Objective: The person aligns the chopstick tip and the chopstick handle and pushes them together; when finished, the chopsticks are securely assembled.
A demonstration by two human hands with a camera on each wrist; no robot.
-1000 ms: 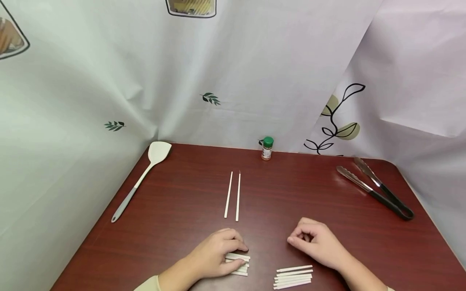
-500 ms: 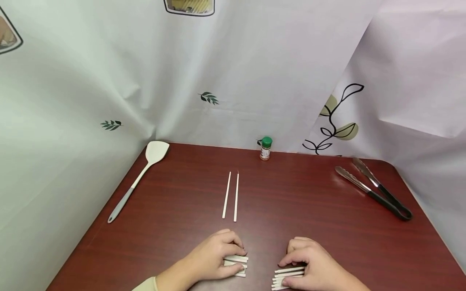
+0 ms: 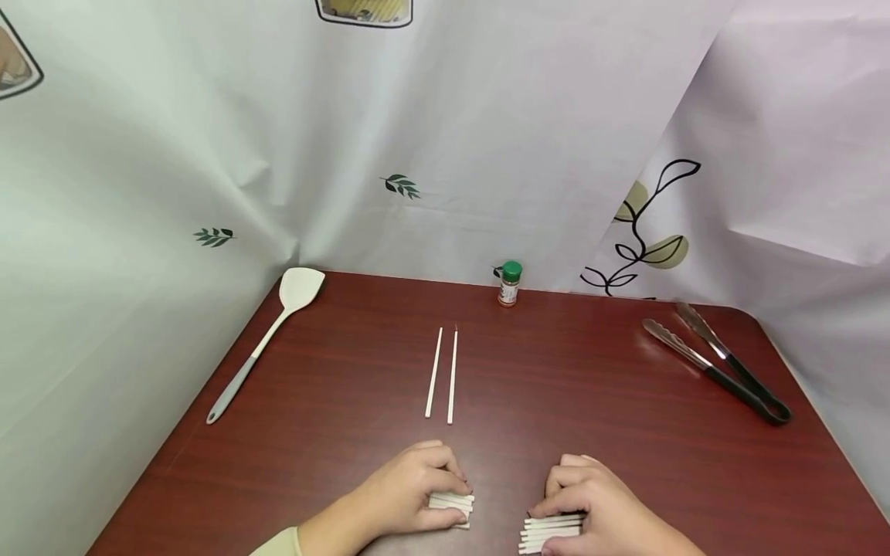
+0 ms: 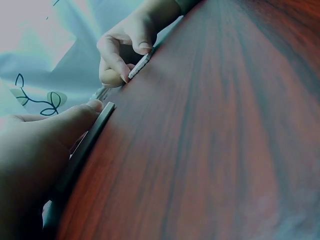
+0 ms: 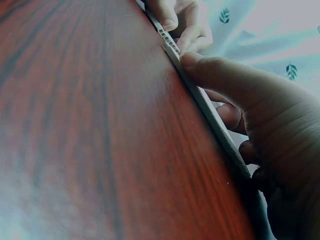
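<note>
In the head view my left hand [image 3: 413, 490] lies over a row of thin white sticks [image 3: 452, 502], its thumb along the near side and its fingers along the far side. My right hand [image 3: 594, 506] holds a second row of white sticks [image 3: 549, 533] the same way, a short gap to the right. Both rows lie flat, side by side, partly hidden under the palms. The left wrist view shows the thumb of my left hand [image 4: 45, 140] against the near stick [image 4: 92, 135]. In the right wrist view, my right hand [image 5: 265, 110] has its thumb on a stick [image 5: 215, 122].
Two longer-looking white sticks [image 3: 434, 374] lie apart farther up the dark red table [image 3: 556, 371]. A white spatula [image 3: 267, 336] is at the left edge. A green-capped spice jar [image 3: 510, 283] stands at the back, and metal tongs [image 3: 723, 367] lie at the right.
My right hand has come down from above onto the right row of sticks and gripped it. Both rows now look more tightly squeezed together. The left hand has stayed in place.
</note>
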